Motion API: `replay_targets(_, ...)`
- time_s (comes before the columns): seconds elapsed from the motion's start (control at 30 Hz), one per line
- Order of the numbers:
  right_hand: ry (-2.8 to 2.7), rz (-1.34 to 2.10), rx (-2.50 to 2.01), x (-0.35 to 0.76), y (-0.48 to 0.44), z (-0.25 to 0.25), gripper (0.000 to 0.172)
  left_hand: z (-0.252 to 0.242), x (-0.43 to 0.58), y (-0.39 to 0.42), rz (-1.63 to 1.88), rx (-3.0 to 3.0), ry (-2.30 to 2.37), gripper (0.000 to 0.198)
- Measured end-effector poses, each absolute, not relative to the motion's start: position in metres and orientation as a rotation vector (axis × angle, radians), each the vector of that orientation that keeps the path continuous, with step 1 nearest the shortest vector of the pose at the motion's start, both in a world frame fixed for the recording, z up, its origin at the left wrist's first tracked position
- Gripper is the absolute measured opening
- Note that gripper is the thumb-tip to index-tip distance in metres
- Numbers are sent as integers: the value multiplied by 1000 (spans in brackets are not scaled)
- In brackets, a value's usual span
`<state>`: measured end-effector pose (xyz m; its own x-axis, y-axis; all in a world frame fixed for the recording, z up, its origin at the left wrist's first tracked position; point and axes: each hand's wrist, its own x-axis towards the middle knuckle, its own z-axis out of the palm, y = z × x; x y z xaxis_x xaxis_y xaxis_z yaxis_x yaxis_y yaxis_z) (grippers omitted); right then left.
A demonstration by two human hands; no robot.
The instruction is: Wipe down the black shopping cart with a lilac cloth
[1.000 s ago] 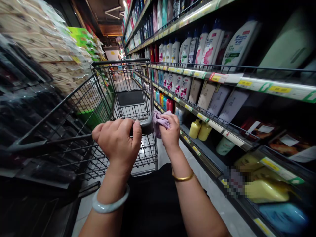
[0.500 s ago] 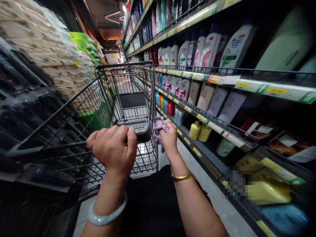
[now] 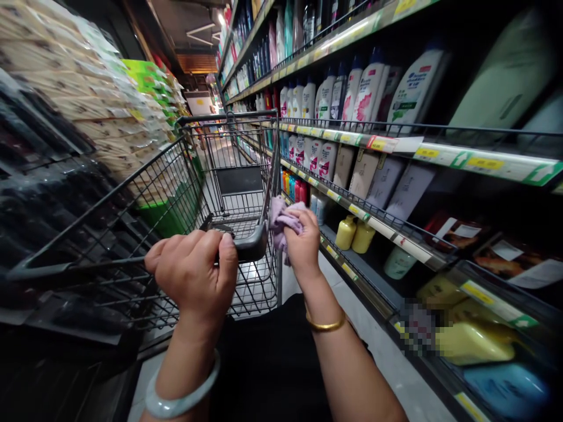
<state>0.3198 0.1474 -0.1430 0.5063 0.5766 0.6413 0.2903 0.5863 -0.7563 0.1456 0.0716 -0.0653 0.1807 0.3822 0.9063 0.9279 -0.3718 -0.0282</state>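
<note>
My left hand (image 3: 193, 269) is wrapped round the handlebar of a dark wire shopping cart (image 3: 240, 180), thumb uppermost. A pale bangle (image 3: 180, 398) circles that wrist. Just right of the handle's corner, my right hand (image 3: 304, 243) clutches a crumpled light purple cloth (image 3: 281, 223), which bunches out past the fingers. Its fingertips are partly hidden by the cloth. A gold bracelet (image 3: 326, 323) is on the right wrist. In the part of the basket I can see, the wire mesh and a dark panel show.
Shelves (image 3: 373, 143) of shampoo bottles (image 3: 369, 88) run along the right, close to my right arm. Yellow bottles (image 3: 345, 232) stand on a lower shelf. Stacked wrapped boxes (image 3: 101, 111) and a green bin (image 3: 165, 217) line the left. Pale floor tiles (image 3: 334, 281) show between cart and shelves.
My left hand and the handle have shifted slightly left in view, while the cart's far end sits slightly right. My right hand has risen a little with the cloth, which shows more.
</note>
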Motion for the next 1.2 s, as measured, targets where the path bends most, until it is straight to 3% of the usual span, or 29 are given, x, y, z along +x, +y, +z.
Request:
replay_targets(0.13,-1118,49,-840,319,132,-121,23,-66,144,69,-1175,-1853,-1231,36)
replay_targets(0.33,-1052,246,-1073,317,150,-147,27,-66,145,65,-1176,-1872,-1242,35)
replay_targets(0.53,-1104,37,-834,316,132,-124,22,-66,145,63,-1199,-1876,-1221,36)
replay_targets(0.73,-935,368,-1057,312,155,-154,27,-67,144,61,-1216,-1879,-1230,33)
replay_targets(0.97,-1011,134,-805,314,135,-126,31,-67,141,58,-1192,-1896,-1234,32)
replay_targets(1.2,-903,361,-1044,313,154,-152,29,-67,139,57,-1189,-1902,-1232,32)
